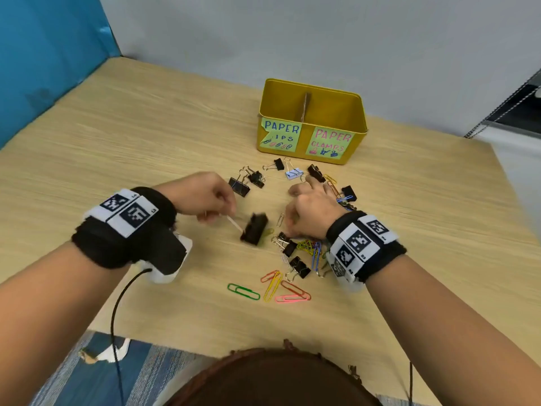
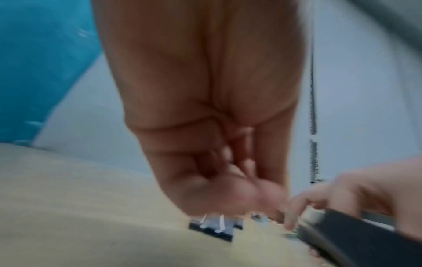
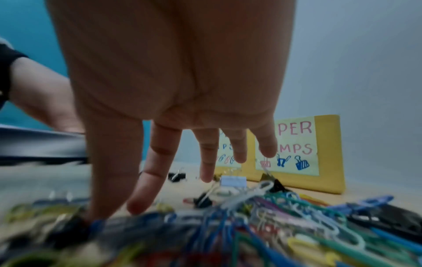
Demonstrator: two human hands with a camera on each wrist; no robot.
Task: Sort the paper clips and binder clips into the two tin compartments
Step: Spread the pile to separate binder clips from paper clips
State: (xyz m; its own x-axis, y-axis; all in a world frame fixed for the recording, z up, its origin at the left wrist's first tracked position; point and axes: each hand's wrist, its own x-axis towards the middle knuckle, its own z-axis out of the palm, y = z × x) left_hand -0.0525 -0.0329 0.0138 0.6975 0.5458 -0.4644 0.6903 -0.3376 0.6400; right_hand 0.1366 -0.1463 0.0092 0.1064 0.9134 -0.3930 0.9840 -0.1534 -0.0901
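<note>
Pinching big black binder clip (image 1: 254, 229) by its handle (blurred): left hand (image 1: 205, 197) | right hand (image 1: 311, 210) spread wide over clips

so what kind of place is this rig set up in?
Probably an office or lab desk set up for recording, not a home. A light wood-look table stands against a plain grey wall with a blue partition on one side. On it are a hand-labelled yellow tin and loose stationery clips.
</note>
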